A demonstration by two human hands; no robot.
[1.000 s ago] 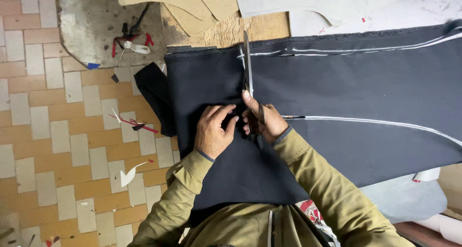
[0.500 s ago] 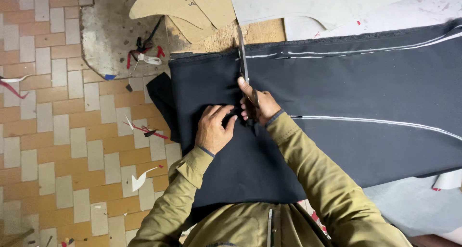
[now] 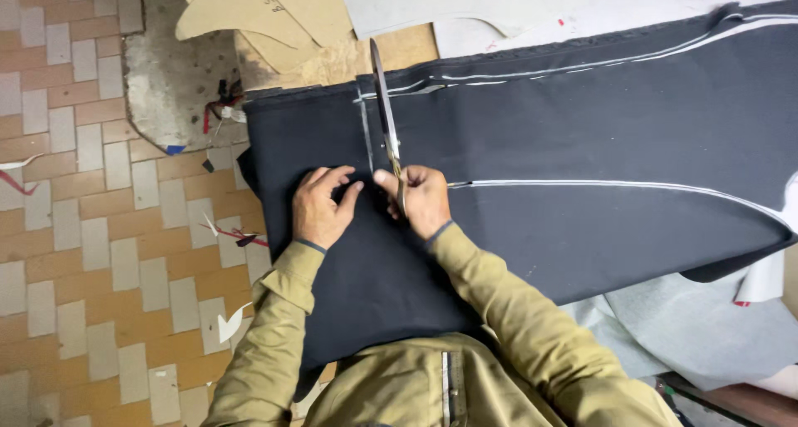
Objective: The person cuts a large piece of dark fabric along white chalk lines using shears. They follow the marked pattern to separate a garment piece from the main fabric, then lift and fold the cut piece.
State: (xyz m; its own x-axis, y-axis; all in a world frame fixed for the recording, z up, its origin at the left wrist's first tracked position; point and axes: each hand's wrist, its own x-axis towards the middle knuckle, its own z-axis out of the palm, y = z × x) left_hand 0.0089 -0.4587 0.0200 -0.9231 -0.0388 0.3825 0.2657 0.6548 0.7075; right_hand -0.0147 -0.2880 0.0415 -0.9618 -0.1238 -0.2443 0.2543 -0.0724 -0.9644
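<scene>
Right hand (image 3: 424, 201): closed round the handles of a pair of long steel-bladed tailor's scissors (image 3: 385, 111), blades pointing far across the cloth, beside a white chalk line running away from the person.
Left hand (image 3: 320, 207): flat, fingers spread, palm down, holding nothing; it presses the cloth just left of the scissors.
Dark navy woven fabric panel (image 3: 582, 144): spread across the worktop, marked with white chalk lines, its near-left part hanging off the worktop's edge toward the person. Judged soft, limp and light; likely to shift or pucker unless pinned flat close to the blades, so best held by a flat palm beside the chalk line.
Tan cardboard pattern pieces (image 3: 266, 11): far left, on the worktop corner.
Pale grey cloth (image 3: 690, 327): near right, beneath the navy panel.
Tiled floor (image 3: 83, 227): left, scattered with small fabric scraps.
</scene>
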